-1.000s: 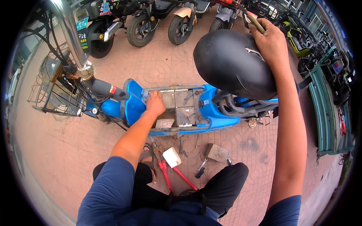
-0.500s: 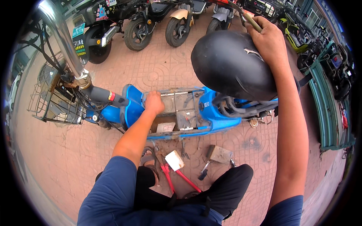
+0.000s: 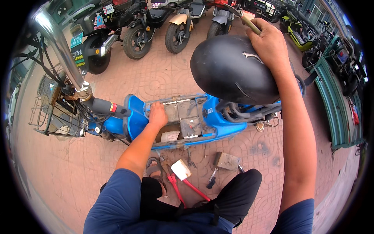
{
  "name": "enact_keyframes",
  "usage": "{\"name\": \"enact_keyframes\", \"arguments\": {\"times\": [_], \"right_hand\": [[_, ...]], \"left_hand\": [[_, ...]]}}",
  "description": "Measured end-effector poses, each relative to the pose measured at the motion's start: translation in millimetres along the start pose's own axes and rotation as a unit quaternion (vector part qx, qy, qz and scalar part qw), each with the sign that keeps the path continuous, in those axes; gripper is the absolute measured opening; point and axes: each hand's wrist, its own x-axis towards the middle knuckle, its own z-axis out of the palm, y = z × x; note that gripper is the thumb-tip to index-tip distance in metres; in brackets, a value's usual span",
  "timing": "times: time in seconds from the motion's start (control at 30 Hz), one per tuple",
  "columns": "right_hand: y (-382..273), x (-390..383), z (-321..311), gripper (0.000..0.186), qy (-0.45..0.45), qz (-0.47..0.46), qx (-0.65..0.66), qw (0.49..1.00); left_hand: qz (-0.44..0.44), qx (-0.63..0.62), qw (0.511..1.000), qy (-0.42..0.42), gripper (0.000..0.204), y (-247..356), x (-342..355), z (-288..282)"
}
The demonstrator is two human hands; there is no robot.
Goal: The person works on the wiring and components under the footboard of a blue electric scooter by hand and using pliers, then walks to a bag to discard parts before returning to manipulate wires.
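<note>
A blue electric scooter stands crosswise before me, its footboard bay uncovered. Grey battery blocks sit inside the bay, and a torn pale paper lies in its near part. My left hand is at the bay's front end with fingers curled down; whatever they grip is hidden. Up on the right, my right hand is closed around a tool with an olive handle and a thin dark end. That hand leans against the black scooter seat, whose cover is torn.
Red-handled bolt cutters, a white block and a dusty battery-like box lie on the paving near my legs. A wire basket is at the scooter's front. Parked scooters line the back; a green metal frame stands right.
The view has shifted a little. Both hands keep their places, the left at the bay and the right on the seat with the tool.
</note>
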Motion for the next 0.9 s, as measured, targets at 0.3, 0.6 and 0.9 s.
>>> {"name": "enact_keyframes", "arguments": {"times": [0.3, 0.6, 0.9], "right_hand": [[-1.0, 0.7, -0.1, 0.03, 0.003, 0.002, -0.009, 1.0], [-3.9, -2.3, -6.1, 0.03, -0.01, 0.027, -0.005, 1.0], [1.7, -3.8, 0.5, 0.03, 0.013, 0.007, -0.012, 1.0]], "left_hand": [[-0.031, -0.022, 0.999, -0.033, 0.032, 1.5, 7.3, -10.5], [-0.011, -0.021, 0.996, -0.091, 0.045, 11.4, 3.1, -40.2], [0.038, 0.008, 0.988, -0.147, 0.054, -1.0, 3.6, -32.6]]}}
